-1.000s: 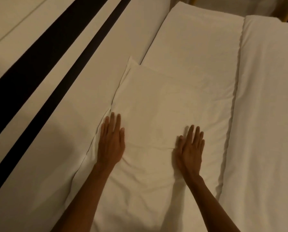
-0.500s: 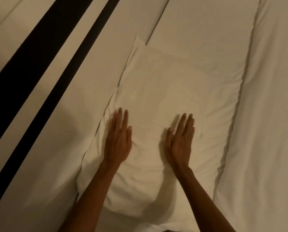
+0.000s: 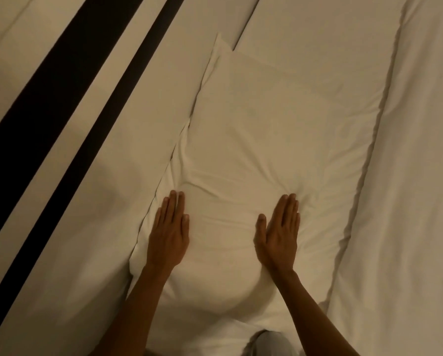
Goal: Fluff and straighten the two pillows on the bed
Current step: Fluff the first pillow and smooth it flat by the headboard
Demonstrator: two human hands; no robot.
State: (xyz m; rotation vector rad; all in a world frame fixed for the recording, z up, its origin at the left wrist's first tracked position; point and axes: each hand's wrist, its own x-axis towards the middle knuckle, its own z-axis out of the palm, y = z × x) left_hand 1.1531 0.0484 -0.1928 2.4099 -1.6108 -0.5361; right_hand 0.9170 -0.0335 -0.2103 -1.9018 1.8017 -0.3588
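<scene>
A white pillow (image 3: 266,129) lies flat along the head of the bed, its long side running away from me. My left hand (image 3: 169,232) presses palm down on its near left part, fingers straight and together. My right hand (image 3: 279,232) presses flat on its near right part, thumb spread to the left. Creases fan out in the pillowcase around both hands. A second white pillow (image 3: 318,29) lies beyond the first one, partly under its far end.
A cream padded headboard (image 3: 61,176) with two dark stripes (image 3: 68,80) runs along the left. The white duvet (image 3: 416,176) covers the bed on the right, its edge against the pillow. A bit of grey clothing (image 3: 269,343) shows at the bottom edge.
Both hands have slid back toward me along the pillow, still flat on it. The pillowcase now shows more creases around them, and the view has tilted down.
</scene>
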